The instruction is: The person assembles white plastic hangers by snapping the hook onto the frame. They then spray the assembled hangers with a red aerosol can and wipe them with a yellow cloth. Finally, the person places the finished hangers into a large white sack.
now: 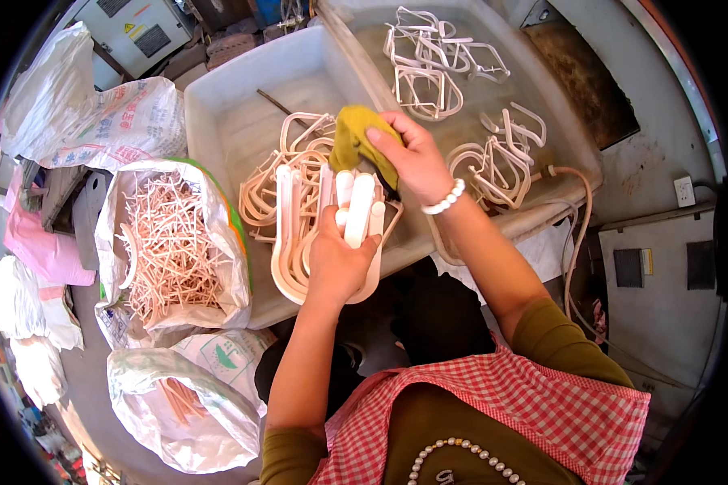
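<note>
Several smooth cream U-shaped pieces (359, 212) gripped in left hand (337, 257), wrinkled mustard cloth (356, 139) clutched in right hand (417, 158)

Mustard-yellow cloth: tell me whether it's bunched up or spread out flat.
Bunched up: the mustard-yellow cloth is gathered and creased in the right hand, not laid out flat.

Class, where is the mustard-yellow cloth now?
In the head view, the mustard-yellow cloth is in the right hand, beside the tops of the white U-shaped pieces in the left hand.
</note>
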`<state>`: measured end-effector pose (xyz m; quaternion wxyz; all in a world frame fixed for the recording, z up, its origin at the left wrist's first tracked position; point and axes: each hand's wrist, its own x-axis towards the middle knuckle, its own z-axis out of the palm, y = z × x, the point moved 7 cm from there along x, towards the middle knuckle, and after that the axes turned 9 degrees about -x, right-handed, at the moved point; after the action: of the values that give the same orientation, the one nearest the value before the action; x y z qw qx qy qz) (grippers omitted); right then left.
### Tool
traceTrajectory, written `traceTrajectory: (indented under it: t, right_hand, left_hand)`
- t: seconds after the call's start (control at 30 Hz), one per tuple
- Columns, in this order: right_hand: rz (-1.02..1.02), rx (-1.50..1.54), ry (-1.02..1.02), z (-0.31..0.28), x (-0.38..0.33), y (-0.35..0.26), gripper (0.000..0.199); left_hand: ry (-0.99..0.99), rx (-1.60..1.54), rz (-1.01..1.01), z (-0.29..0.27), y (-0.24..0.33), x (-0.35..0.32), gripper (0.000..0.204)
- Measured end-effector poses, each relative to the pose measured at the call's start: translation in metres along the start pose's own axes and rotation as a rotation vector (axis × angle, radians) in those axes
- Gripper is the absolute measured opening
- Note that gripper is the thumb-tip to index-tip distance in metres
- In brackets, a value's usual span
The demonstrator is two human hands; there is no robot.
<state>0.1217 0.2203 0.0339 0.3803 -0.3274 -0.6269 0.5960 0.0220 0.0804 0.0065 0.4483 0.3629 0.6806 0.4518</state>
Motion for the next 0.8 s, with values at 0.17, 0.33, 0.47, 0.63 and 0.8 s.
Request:
traceTrajectory:
  t: [0.17,0.33,0.47,0.63,0.8]
  right_hand:
    - [0.042,-0.020,-0.584,0.015,-0.004,-0.006,0.020]
    - [-0.029,-0.121,-0.771,0.036,-0.005,-0.001,0.028]
    - [0.070,-0.096,-0.632,0.051,-0.007,0.015,0.031]
    - [-0.035,-0.112,-0.214,0.047,0.000,0.018,0.027]
    - [0.170,0.274,0.110,0.007,0.008,0.006,0.028]
  left_hand:
    - [-0.063,0.106,0.064,-0.008,0.000,-0.002,0.062]
    - [-0.142,0.178,0.137,-0.011,0.002,-0.005,0.064]
    - [-0.128,0.089,0.111,-0.009,-0.006,-0.003,0.063]
    - [-0.075,0.016,0.072,-0.015,-0.004,0.000,0.060]
    - [-0.050,-0.109,0.112,-0.021,0.000,-0.005,0.059]
